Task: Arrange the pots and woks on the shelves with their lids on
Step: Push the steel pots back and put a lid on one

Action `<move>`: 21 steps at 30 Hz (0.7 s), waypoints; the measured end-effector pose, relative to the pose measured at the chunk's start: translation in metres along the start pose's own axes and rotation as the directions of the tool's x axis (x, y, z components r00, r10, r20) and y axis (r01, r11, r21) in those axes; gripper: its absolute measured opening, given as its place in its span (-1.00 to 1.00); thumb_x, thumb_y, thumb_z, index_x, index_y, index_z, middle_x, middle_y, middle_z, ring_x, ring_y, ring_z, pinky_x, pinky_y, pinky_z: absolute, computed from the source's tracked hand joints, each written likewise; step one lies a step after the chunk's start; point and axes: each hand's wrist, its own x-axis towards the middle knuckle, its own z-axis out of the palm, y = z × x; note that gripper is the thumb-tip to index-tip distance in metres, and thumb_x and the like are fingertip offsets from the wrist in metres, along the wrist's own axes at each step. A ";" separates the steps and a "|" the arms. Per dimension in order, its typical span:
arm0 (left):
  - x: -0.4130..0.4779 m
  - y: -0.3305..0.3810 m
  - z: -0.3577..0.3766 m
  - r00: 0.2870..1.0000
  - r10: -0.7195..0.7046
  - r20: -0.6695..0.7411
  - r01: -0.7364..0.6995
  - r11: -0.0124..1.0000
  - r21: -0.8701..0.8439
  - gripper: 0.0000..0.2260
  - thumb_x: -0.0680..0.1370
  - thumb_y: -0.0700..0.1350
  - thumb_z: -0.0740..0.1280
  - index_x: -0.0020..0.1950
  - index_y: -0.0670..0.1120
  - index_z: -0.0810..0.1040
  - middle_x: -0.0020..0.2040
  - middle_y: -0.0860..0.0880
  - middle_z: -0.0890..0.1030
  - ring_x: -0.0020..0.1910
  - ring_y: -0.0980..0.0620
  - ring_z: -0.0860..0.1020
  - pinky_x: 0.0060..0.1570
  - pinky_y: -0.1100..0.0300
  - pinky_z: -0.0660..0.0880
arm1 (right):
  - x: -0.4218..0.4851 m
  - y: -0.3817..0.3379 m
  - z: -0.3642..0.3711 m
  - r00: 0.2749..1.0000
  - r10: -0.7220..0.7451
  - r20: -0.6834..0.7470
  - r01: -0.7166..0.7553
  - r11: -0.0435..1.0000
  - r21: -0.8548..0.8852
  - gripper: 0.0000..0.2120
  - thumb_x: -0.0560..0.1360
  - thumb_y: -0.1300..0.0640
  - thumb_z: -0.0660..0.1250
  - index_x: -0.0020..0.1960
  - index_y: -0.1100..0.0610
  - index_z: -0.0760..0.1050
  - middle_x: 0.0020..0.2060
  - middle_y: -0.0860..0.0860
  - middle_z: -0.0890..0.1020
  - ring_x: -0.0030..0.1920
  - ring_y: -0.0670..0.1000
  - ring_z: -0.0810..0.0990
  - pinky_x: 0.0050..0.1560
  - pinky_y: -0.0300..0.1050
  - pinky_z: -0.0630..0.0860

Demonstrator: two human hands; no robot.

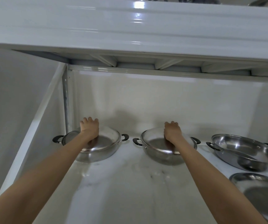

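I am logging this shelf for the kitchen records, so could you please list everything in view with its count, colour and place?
Covered pots: two, steel with black side handles and glass lids, at the back of the shelf, left pot and middle pot.
Open pot: one, steel with black handles, no lid, back right.
Loose lid: one, steel-rimmed with a black knob, front right, lying on the shelf.
Shelf: one, white, under all the pots.
Upper shelf: one, white, overhead; items on it are too cut off to identify.
Hands: two, bare; left hand on the left pot's lid, right hand on the middle pot's lid.
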 end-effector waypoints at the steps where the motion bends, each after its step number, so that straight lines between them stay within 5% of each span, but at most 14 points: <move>1: -0.002 0.001 -0.002 1.000 -0.004 -0.003 0.004 1.000 0.009 -0.66 0.59 -0.16 0.14 0.37 -0.16 0.36 0.34 -0.22 0.39 0.33 -0.25 0.35 0.30 -0.03 0.35 | -0.002 0.000 -0.002 1.000 0.002 0.012 -0.002 1.000 0.008 -0.69 0.55 0.29 0.13 0.28 0.28 0.36 0.23 0.23 0.44 0.26 0.22 0.40 0.19 -0.01 0.43; 6: -0.005 0.002 -0.020 1.000 0.012 -0.014 -0.012 1.000 0.012 -0.65 0.57 -0.21 0.16 0.37 -0.17 0.36 0.34 -0.23 0.36 0.34 -0.24 0.34 0.30 -0.02 0.36 | -0.010 0.000 -0.013 1.000 0.012 -0.025 -0.010 0.997 0.076 -0.65 0.52 0.32 0.18 0.30 0.29 0.31 0.29 0.25 0.33 0.25 0.24 0.40 0.16 0.03 0.46; 21: -0.093 0.081 -0.069 0.965 0.254 0.070 -0.240 0.956 -0.171 -0.71 0.55 -0.17 0.19 0.25 -0.17 0.47 0.25 -0.20 0.52 0.23 -0.22 0.51 0.10 0.05 0.45 | -0.094 0.020 -0.052 1.000 -0.009 0.003 0.009 1.000 0.029 -0.72 0.53 0.32 0.11 0.16 0.29 0.49 0.15 0.21 0.56 0.16 0.22 0.53 0.05 -0.02 0.47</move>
